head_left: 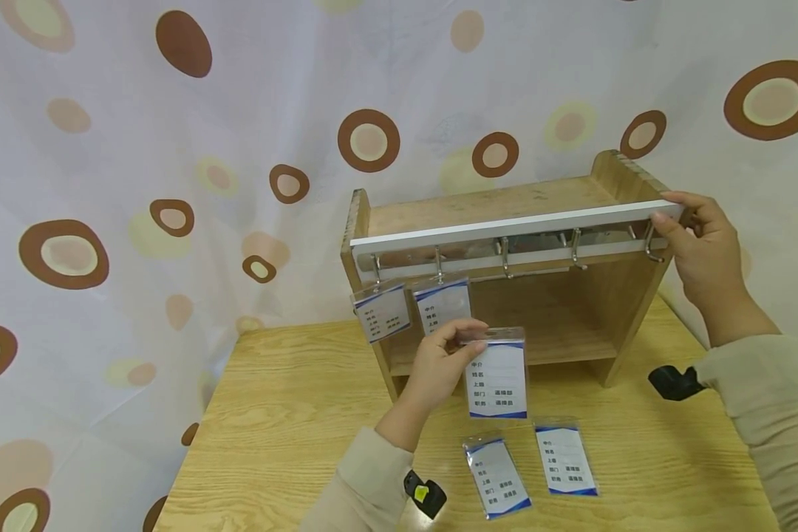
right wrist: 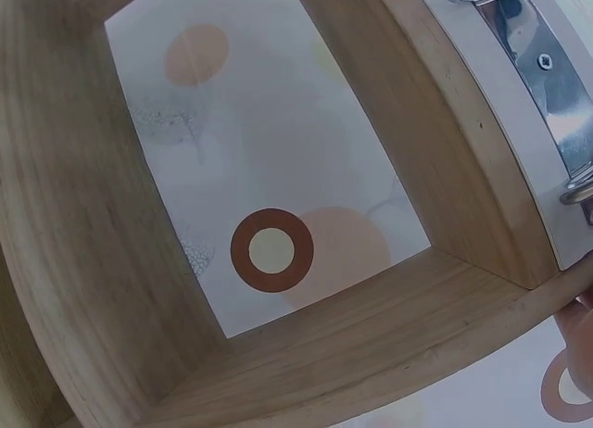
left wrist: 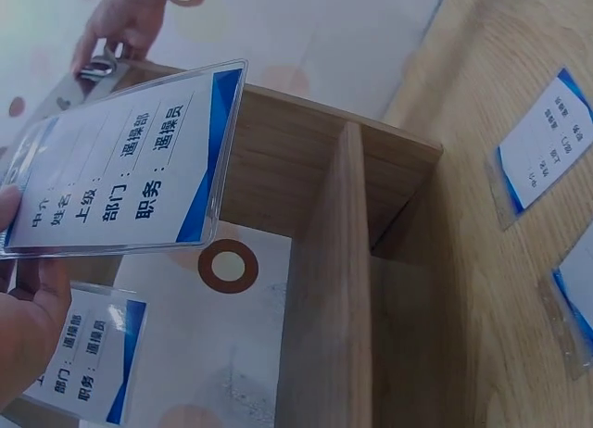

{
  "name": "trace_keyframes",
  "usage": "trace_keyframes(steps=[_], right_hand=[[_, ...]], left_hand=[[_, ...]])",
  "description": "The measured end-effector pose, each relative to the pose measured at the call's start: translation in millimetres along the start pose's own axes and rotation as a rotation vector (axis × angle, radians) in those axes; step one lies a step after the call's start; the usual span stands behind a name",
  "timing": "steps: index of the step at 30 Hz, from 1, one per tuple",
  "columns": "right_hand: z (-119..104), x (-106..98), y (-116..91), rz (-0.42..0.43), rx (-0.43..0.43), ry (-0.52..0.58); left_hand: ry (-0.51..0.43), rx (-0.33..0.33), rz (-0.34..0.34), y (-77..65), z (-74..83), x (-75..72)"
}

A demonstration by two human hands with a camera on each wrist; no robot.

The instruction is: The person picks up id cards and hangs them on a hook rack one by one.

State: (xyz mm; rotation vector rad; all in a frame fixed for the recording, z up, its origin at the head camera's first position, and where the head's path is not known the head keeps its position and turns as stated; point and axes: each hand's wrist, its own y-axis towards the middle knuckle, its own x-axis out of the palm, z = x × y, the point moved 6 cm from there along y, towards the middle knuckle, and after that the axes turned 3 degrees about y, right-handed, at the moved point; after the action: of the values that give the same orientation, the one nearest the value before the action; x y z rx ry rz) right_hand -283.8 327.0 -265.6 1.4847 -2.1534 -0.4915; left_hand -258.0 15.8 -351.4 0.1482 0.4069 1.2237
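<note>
My left hand (head_left: 439, 369) pinches the top edge of a clear-sleeved name badge (head_left: 497, 377) between thumb and fingers, holding it upright before the shelf. Its printed face and blue corners show large in the left wrist view (left wrist: 130, 159). My right hand (head_left: 708, 251) grips the right end of a white hook rail (head_left: 505, 227), thumb on its front, fingers behind. That rail runs along the upper front of a wooden shelf (head_left: 545, 310). Two similar badges, a left one (head_left: 382, 314) and a second one (head_left: 445, 299), hang from the two leftmost hooks, the second partly hidden by my left hand.
Two more badges lie on the wooden table (head_left: 273, 414) in front of the shelf: a tilted one (head_left: 497, 476) and one further right (head_left: 567, 459). Metal hooks, such as the middle one (head_left: 505, 258), stick out from the rail. A patterned curtain (head_left: 239, 111) hangs behind.
</note>
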Motion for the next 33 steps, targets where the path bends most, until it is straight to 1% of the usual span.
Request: trace_keyframes(steps=[4, 8, 11, 15, 18, 21, 28, 33], right_hand=[[0.2, -0.7, 0.3, 0.006, -0.004, -0.022], [-0.9, -0.9, 0.0, 0.01, -0.011, -0.019], [-1.7, -1.5, -0.2, 0.017, -0.02, -0.027], [-1.6, -2.6, 0.6, 0.023, -0.029, -0.039], [-1.5, -2.3, 1.0, 0.018, -0.029, -0.025], [-1.4, -1.6, 0.6, 0.008, -0.024, -0.001], [0.3, -1.0, -0.4, -0.012, -0.028, 0.025], [0.6, -1.1, 0.1, -0.007, -0.031, 0.013]], left_hand=[[-0.008, -0.02, 0.002, 6.1, 6.7, 1.0], [-0.027, -0.044, 0.016, 9.8, 22.2, 1.3], [-0.028, -0.038, 0.02, 12.8, 35.4, 2.2], [-0.024, -0.018, 0.026, 19.1, 45.9, 4.3], [-0.03, -0.012, 0.038, 23.4, 51.1, 5.6], [-0.033, -0.017, 0.05, 27.5, 54.1, 6.2], [-0.058, 0.02, 0.074, 36.2, 57.1, 6.5], [-0.044, 0.008, 0.08, 46.8, 42.2, 8.4]])
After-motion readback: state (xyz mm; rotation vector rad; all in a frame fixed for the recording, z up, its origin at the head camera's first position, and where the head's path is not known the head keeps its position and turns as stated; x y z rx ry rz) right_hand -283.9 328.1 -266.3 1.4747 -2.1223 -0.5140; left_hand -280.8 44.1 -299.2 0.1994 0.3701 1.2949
